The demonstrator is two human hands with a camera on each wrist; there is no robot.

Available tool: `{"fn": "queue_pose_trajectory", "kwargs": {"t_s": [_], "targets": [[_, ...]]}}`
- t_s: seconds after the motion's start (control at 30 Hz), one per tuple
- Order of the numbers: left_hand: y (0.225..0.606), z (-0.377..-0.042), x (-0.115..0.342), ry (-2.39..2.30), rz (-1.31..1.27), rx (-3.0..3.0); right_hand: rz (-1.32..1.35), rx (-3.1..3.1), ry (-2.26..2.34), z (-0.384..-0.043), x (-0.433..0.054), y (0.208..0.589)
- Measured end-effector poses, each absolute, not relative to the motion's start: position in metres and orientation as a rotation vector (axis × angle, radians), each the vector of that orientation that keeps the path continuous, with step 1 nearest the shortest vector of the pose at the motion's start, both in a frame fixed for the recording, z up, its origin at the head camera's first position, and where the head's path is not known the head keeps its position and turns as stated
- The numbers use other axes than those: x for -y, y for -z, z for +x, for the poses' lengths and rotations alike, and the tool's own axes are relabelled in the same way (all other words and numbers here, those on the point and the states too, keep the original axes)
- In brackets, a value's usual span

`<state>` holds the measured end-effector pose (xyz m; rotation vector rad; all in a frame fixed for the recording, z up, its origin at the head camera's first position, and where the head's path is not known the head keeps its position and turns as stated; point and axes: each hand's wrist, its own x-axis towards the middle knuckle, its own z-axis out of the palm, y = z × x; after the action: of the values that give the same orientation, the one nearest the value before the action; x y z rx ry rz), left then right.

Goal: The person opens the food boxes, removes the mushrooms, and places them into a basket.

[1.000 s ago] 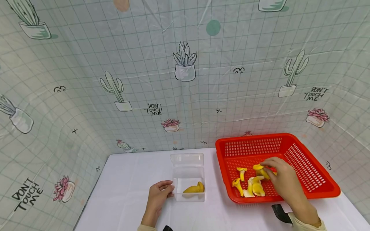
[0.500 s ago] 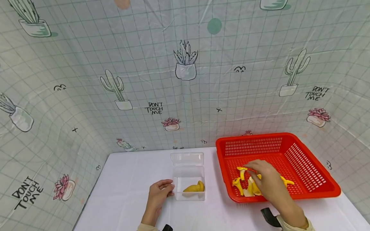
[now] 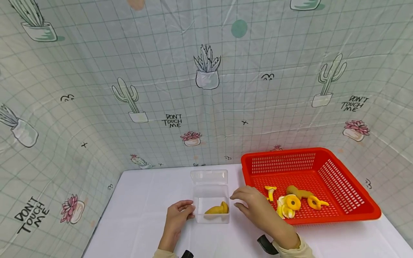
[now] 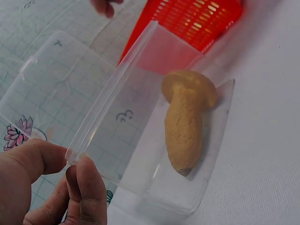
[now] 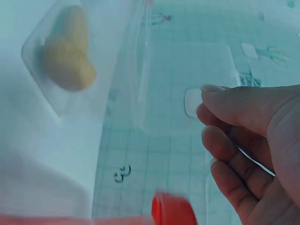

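A clear plastic box (image 3: 211,219) with its hinged lid (image 3: 209,177) tipped back stands on the white table. Inside lies one tan mushroom (image 4: 185,122) with a thick stem. My left hand (image 3: 178,216) pinches the box's left rim between thumb and fingers, seen close in the left wrist view. My right hand (image 3: 255,208) hovers between the box and the red basket, near the box's right side; its fingers are loosely bent with nothing in them. In the basket (image 3: 358,193) lie several yellow mushrooms (image 3: 293,202) and a brown one (image 3: 298,192); the right hand and forearm cover its near left corner.
The basket takes up the table's right side, close to the back wall. A grid-patterned cloth (image 3: 206,107) with cactus prints surrounds the table on the back and sides. White tabletop (image 3: 135,211) shows to the left of the box.
My right hand has left the basket and moved left toward the box, carrying nothing. The mushrooms in the basket's middle are uncovered. My left hand stays on the box rim.
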<state>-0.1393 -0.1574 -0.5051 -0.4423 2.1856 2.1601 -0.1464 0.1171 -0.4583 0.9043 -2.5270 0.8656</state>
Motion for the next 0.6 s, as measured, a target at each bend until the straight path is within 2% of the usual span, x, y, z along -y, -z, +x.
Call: {"fn": "queue_pose_trajectory", "kwargs": {"t_s": [0.6], "targets": [[0.503,-0.138,0.157,-2.166,-0.426,-2.181,1.066,2.801,-0.898,-0.176,-0.07,0.469]]}}
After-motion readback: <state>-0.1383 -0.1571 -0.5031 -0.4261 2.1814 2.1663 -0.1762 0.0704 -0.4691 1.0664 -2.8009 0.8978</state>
